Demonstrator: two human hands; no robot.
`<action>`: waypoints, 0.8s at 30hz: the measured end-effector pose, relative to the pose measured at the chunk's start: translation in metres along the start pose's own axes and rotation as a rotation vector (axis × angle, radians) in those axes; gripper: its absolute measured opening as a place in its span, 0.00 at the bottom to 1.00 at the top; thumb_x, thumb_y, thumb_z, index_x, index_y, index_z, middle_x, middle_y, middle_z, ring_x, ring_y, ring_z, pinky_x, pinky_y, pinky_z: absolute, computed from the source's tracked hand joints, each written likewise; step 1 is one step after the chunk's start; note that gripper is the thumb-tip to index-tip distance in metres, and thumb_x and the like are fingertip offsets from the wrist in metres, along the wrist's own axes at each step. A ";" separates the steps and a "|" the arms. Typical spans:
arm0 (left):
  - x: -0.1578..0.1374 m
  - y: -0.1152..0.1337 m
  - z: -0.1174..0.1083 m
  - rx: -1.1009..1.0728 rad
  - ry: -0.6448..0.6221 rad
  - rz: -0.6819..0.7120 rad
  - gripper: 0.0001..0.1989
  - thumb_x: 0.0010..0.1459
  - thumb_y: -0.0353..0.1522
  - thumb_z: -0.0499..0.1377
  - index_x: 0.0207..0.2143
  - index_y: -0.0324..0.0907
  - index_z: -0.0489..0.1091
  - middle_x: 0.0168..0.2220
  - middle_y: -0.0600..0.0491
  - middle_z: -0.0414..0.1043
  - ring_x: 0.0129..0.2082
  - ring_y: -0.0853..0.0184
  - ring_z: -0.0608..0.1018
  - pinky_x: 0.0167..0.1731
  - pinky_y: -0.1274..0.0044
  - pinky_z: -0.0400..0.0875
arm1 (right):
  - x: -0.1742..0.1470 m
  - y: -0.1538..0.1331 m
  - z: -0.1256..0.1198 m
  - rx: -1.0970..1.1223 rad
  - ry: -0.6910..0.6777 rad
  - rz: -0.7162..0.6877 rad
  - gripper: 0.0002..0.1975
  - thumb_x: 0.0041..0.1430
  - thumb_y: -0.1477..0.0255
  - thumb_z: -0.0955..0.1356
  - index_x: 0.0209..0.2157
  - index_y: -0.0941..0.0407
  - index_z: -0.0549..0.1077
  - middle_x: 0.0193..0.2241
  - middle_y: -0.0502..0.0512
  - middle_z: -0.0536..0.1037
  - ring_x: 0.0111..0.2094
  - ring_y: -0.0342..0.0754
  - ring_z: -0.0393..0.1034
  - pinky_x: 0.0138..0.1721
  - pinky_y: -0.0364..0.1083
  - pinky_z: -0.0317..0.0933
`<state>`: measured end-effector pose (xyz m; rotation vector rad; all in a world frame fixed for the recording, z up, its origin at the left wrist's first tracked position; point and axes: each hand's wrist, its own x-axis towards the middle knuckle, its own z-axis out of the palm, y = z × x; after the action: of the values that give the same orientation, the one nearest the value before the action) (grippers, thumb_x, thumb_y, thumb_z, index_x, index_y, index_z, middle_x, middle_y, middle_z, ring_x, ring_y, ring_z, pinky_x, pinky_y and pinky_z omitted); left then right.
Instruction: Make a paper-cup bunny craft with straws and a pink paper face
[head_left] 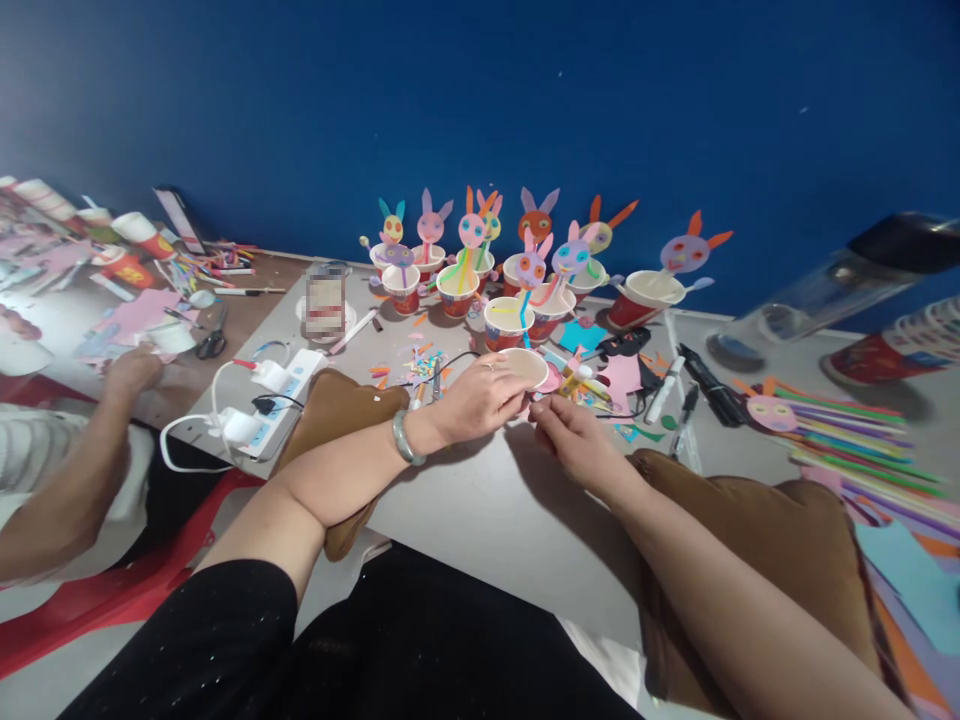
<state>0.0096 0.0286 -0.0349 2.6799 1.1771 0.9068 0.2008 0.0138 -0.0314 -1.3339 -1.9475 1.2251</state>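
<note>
- The paper cup (529, 366) is in front of the wearer, above the near part of the bench (465, 520), its pale mouth turned upward
- The left hand (480, 400) is the nearer one: it lies against the cup's left and near sides, the left fingers (510, 395) curled round the wall and holding it
- The cup's long axis seems roughly upright; the left hand covers most of the wall, so I cannot tell how far it leans, or whether its base touches the bench
- The right hand (581, 440) comes in from the lower right, its right fingers (541, 412) drawn narrow, thumb near forefinger; I cannot tell whether something small is pinched there
- From those right fingertips the cup lies to the left and slightly farther from the wearer, just beside them; whether they touch its wall is unclear
- That narrow space by the cup's right side looks like the relation that counts most, as the left hand already has the opposite side
- A pink piece (553, 377) shows just right of the rim, beyond the right fingers; what it rests on is unclear
- Directly behind the held cup stands a cup with a blue straw (508, 322), near its far rim
</note>
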 end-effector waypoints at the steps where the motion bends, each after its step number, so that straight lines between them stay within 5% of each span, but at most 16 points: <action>1: 0.000 0.000 0.000 0.004 0.000 0.004 0.13 0.68 0.30 0.51 0.44 0.38 0.75 0.43 0.45 0.81 0.44 0.62 0.81 0.58 0.60 0.68 | -0.001 0.002 0.002 -0.119 0.072 -0.039 0.19 0.66 0.54 0.59 0.30 0.54 0.64 0.19 0.49 0.67 0.20 0.44 0.58 0.25 0.44 0.50; 6: 0.001 0.001 0.000 0.019 -0.008 -0.007 0.13 0.68 0.30 0.51 0.38 0.39 0.76 0.39 0.46 0.81 0.41 0.61 0.81 0.55 0.59 0.69 | -0.006 0.009 0.010 -0.613 0.327 -0.101 0.17 0.66 0.59 0.60 0.36 0.57 0.71 0.23 0.57 0.73 0.20 0.46 0.58 0.26 0.46 0.40; 12: 0.001 0.001 0.000 0.004 -0.003 -0.012 0.13 0.67 0.29 0.51 0.45 0.39 0.75 0.42 0.47 0.81 0.44 0.63 0.81 0.57 0.62 0.69 | -0.001 -0.002 0.000 0.098 -0.038 0.026 0.20 0.65 0.51 0.58 0.28 0.52 0.60 0.17 0.46 0.63 0.18 0.43 0.54 0.23 0.44 0.49; 14: 0.000 0.001 0.000 0.008 -0.001 -0.013 0.13 0.67 0.29 0.51 0.45 0.39 0.75 0.42 0.47 0.82 0.43 0.63 0.81 0.56 0.62 0.69 | 0.000 -0.004 -0.001 0.185 -0.094 0.084 0.22 0.65 0.49 0.57 0.28 0.52 0.60 0.16 0.45 0.62 0.16 0.42 0.51 0.22 0.44 0.49; 21: 0.000 -0.002 0.004 0.006 -0.013 -0.018 0.12 0.66 0.29 0.52 0.43 0.39 0.76 0.42 0.46 0.81 0.44 0.61 0.81 0.56 0.59 0.69 | -0.004 0.010 0.010 -0.656 0.293 -0.105 0.18 0.66 0.59 0.59 0.38 0.58 0.72 0.23 0.58 0.75 0.20 0.48 0.62 0.26 0.46 0.41; 24: 0.000 -0.003 0.004 -0.005 0.004 -0.026 0.12 0.66 0.29 0.52 0.44 0.40 0.76 0.42 0.46 0.81 0.44 0.61 0.81 0.56 0.60 0.69 | -0.005 0.010 0.010 -0.668 0.265 -0.130 0.18 0.67 0.60 0.58 0.39 0.58 0.72 0.24 0.59 0.76 0.21 0.49 0.64 0.26 0.45 0.43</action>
<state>0.0098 0.0309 -0.0389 2.6543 1.2059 0.9103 0.2000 0.0067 -0.0450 -1.5387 -2.2841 0.3026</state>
